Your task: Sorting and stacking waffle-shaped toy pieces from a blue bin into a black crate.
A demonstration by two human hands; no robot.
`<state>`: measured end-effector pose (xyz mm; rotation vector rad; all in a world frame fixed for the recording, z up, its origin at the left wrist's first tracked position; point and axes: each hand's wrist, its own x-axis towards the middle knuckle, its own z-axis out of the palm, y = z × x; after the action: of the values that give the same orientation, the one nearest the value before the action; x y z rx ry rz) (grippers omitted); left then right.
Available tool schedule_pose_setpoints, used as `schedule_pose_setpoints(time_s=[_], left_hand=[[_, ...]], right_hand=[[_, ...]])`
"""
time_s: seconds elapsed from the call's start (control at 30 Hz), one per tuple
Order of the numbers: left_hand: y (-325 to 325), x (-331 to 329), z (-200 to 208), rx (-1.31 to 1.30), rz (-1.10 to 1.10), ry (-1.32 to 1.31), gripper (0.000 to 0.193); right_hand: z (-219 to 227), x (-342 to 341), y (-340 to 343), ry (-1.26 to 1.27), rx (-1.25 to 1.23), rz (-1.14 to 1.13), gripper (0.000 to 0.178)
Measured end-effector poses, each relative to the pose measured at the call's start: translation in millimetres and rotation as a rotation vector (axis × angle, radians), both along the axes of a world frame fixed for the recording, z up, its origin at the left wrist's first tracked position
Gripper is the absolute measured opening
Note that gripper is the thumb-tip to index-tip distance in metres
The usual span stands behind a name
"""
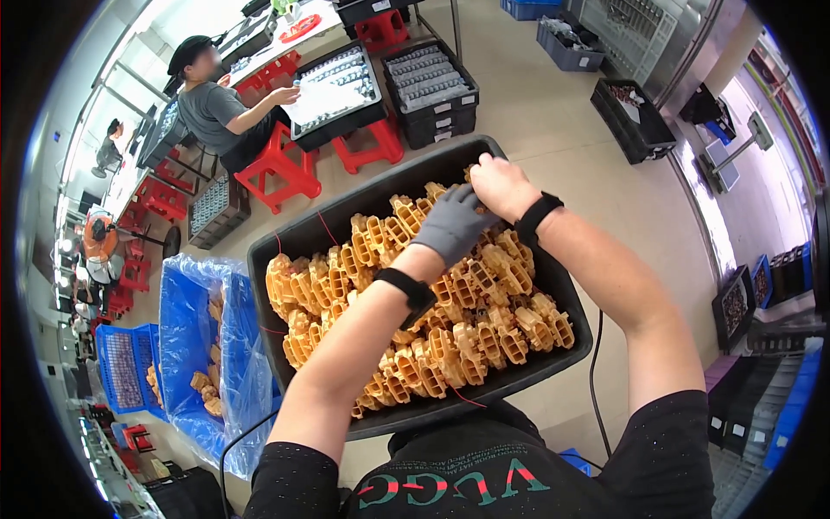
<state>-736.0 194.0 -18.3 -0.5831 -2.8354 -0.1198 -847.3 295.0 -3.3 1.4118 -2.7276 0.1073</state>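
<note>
Gold-coloured, hollowed castings [445, 346] lie in rows inside a black rectangular plastic crate [346, 212]. On my feed, the grey-gloved left hand [454, 225] and bare right hand [503, 188] curl together near its far edge; what they grip, I can't tell. I judge this close handwork, calling next for careful finger placement. A blue film-lined bin [186, 333] stands left.

We saw lots of gold-brown parts [445, 350] with long holes in them. They sat packed close together, in rows, inside a big black tub [380, 185].
</note>
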Motion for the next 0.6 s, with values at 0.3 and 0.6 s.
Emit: schedule_pose_setpoints(time_s=[0.3, 0.6], left_hand=[[-47, 77, 77, 0.229, 0.257, -0.092, 0.039], [-66, 210, 102, 0.321, 0.552, -0.024, 0.041]], right_hand=[[42, -27, 9, -0.037, -0.001, 0.113, 0.019], [27, 9, 19, -0.179, 0.255, 0.137, 0.038]])
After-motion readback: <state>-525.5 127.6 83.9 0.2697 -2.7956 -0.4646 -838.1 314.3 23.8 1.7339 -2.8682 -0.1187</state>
